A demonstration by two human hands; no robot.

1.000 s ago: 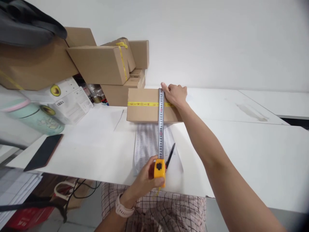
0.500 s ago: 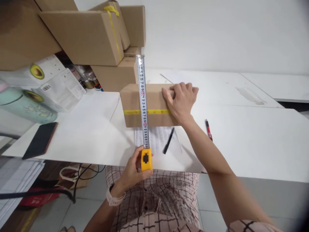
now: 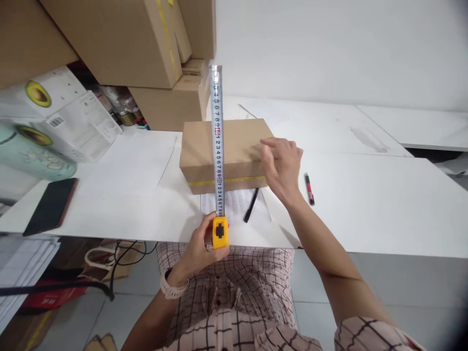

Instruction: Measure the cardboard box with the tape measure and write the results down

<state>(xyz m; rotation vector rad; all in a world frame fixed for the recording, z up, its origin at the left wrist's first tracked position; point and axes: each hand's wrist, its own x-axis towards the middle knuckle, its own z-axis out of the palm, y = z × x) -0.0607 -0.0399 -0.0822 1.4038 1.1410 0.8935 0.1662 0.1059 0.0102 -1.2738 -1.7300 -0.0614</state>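
My left hand is closed around a yellow tape measure near the table's front edge. Its extended blade runs away from me above a brown cardboard box, reaching past the far side with the free end in the air. The box lies with its top face up and yellow tape along the front. At the box's right end is my right hand, thumb and forefinger against it and the other fingers bent; part of that end is hidden. A printed sheet lies partly under the box, with a black pen on it.
A red and black pen lies to the right. On the left are a phone, a mint-green bottle, white boxes with avocado pictures and large stacked cartons. A wall stands behind the white table.
The cardboard box has tipped so its top face shows more and its front face less. My right hand's fingers have shifted at its right end. The camera view has moved slightly.
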